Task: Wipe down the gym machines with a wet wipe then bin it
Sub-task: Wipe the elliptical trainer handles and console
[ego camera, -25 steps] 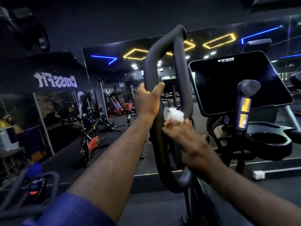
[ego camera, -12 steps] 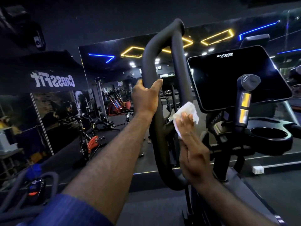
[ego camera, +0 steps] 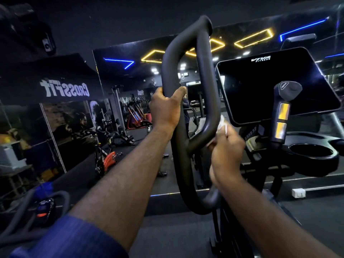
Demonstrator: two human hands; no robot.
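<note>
Two hands are at work on the looped handlebar of a gym machine, and we see both from above our own forearms. Our left hand is curled around the left bar of the loop, fingers wrapped behind it and thumb laid across the front. Our right hand is closed around the white wet wipe, pressing it against the outer side of the right bar just where that bar bends inward to meet the left one. Only a crumpled corner of the wipe shows above the knuckles; the rest is hidden in the grip. The loop's long axis runs nearly upright, tilted slightly so its top leans to the right, with the rounded lower end near our wrists. Just right of the handlebar stands the dark console screen, angled toward us, and in front of it a short fixed grip with two shiny metal pads. A round cup holder sits lower right. Behind everything a wall mirror reflects yellow and blue ceiling lights, reversed lettering, and rows of machines, among them an orange spin bike to the left.
</note>
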